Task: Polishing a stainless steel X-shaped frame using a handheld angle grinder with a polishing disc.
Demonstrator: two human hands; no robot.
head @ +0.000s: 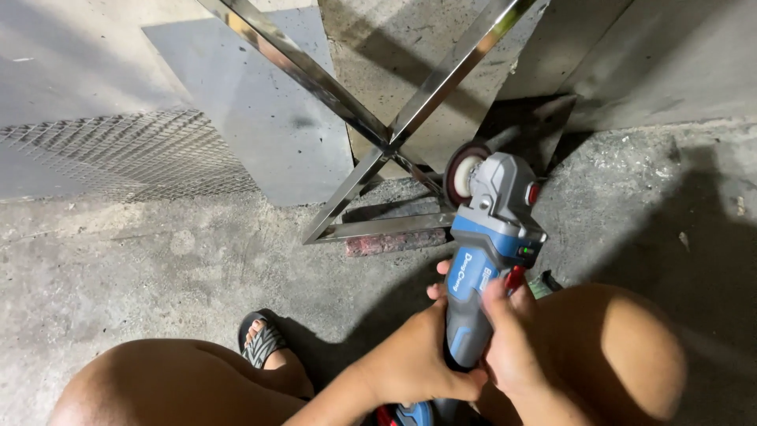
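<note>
Left hand fingers: the left hand (414,363) is curling its fingers (457,384) tightly around the near end of the blue and grey cordless angle grinder (485,237), closing on the handle from the left side.
Right hand fingers: the right hand (512,347) is wrapping the same handle from the right, with its fingers (498,304) pressed together and lying along the blue body; whether a fingertip is sitting on a switch I cannot tell.
Grinder position: it is being held in the air between the knees, pointing away to the far side, with its dark red round flap disc (464,172) standing on edge just beside, perhaps touching, the crossing of the shiny polished steel X-shaped frame (371,142).
Risk of kickback: the disc is working close to the narrow angle where the bars are meeting, so it is likely to catch there and jerk the tool back towards the hands.
Risk to skin: the bare knees and the foot in the grey strapped sandal (262,341) are sitting near the disc, so sparks or a slip could be reaching them.
Risk of shifting work: the frame is only leaning on the rough grey concrete floor (118,260) against the wall, with a reddish brick-like block (394,242) lying at its foot, so pressure may be pushing it sideways.
</note>
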